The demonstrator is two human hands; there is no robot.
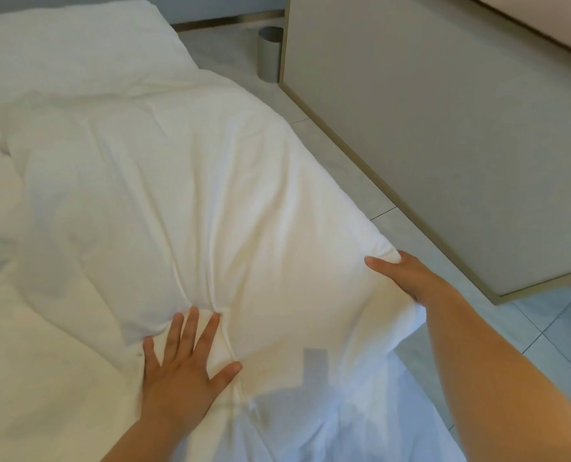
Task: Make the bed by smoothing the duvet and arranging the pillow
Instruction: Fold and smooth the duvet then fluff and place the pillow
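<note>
A white duvet [184, 195] lies rumpled across the bed, bunched into a thick fold down the middle. My left hand [181, 371] presses flat on it near the bottom, fingers spread, with creases gathering at the fingertips. My right hand [400, 271] grips the duvet's right corner at the bed's edge, thumb on top and fingers hidden underneath. A white pillow [67, 51] rests at the far left end of the bed, partly overlapped by the duvet.
A beige cabinet [444, 128] with a gold base trim stands close to the bed's right side, leaving a narrow strip of pale tiled floor [350, 181]. A grey cylindrical bin [270, 55] sits on the floor beside the cabinet's far corner.
</note>
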